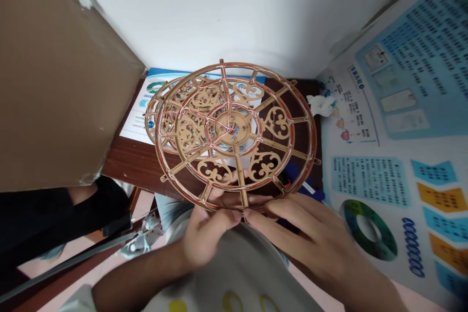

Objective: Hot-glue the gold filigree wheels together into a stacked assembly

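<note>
A round golden openwork frame (239,174) with spokes, scroll ornaments and red and white wires is held up, tilted, over the table. My left hand (210,231) grips its near rim, thumb on top and fingers underneath. My right hand (303,226) pinches the same rim just to the right, its thumb or forefinger tip close to my left thumb at a spoke end. Beneath and behind it, more golden frames (164,122) lie stacked at the left of the table.
The dark brown table (127,158) meets a white wall (219,14). Brown cardboard (62,83) stands at the left, a printed poster board (380,146) at the right. White crumpled material (321,106) and a blue object (310,191) are by the table's right side.
</note>
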The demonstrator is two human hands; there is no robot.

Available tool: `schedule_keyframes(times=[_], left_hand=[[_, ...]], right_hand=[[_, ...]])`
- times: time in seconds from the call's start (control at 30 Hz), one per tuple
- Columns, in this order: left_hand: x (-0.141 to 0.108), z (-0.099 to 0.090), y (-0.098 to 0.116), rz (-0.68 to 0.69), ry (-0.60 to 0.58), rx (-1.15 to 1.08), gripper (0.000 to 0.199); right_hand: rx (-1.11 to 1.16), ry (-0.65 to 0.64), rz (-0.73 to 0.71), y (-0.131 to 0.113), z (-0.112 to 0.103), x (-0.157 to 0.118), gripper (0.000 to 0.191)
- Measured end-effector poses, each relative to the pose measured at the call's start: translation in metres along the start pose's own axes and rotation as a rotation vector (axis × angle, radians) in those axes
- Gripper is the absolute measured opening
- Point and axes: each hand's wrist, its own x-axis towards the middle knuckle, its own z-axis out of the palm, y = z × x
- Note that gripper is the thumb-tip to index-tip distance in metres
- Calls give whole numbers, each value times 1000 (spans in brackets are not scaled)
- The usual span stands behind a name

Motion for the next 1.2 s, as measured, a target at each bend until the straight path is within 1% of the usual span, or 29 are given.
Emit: schedule_keyframes(times=[0.17, 0.3, 0.4, 0.53, 0.63, 0.7, 0.83, 0.93, 1.0, 1.1, 1.2], left_hand=[[-2, -6, 0, -4, 16, -20, 69], [-5, -9, 1, 14, 34, -68, 70], [-7, -9, 4, 37, 10, -86, 69], [-11, -10, 7, 39, -44, -80, 62], [-17, -13, 7, 13, -74, -63, 56], [-20, -14, 6, 0, -79, -55, 56], [-21, -16, 3, 25, -52, -30, 62], [-19, -18, 3, 36, -39, -1, 64], [-18, -21, 3, 34, -49, 9, 64], [-16, -27, 3, 44, -78, -1, 66], [-11, -33, 5, 43, -102, -12, 69]], right_hand=[[38, 6, 47, -8, 5, -4, 25], [49, -16, 49, -11, 8, -7, 29], [44, -43, 31, -12, 10, -5, 32], [13, -82, 28, -18, 8, -3, 34], [28, -106, 37, -22, 7, 0, 33], [38, -104, 47, -24, 7, 1, 29], [35, -13, 51, -24, 8, -2, 15], [73, 68, 127, -24, 9, -6, 10], [153, 124, 195, -24, 10, -8, 2], [285, 170, 297, -24, 12, -10, 16], [419, 226, 400, -22, 17, -15, 16]])
